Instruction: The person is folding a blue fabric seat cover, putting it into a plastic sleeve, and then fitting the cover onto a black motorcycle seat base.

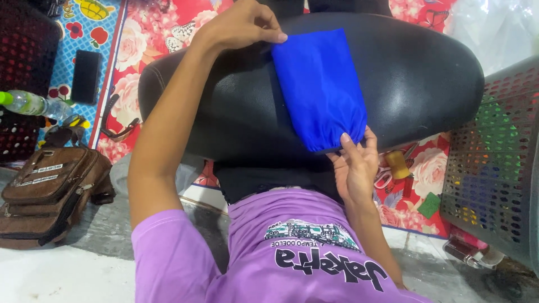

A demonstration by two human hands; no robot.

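Observation:
A folded bright blue cloth (320, 87) lies across a wide black padded cushion (426, 73). My left hand (242, 25) reaches over the cushion and pinches the cloth's far left corner with closed fingers. My right hand (355, 165) grips the cloth's near gathered edge at the cushion's front rim. I wear a purple printed shirt (281, 252), seen at the bottom of the view.
A brown zipped bag (48, 188) sits on the floor at left, near a plastic bottle (28, 104) and a black phone (86, 76). A grey perforated basket (494, 168) stands at right. A red flowered mat (143, 39) lies under the cushion.

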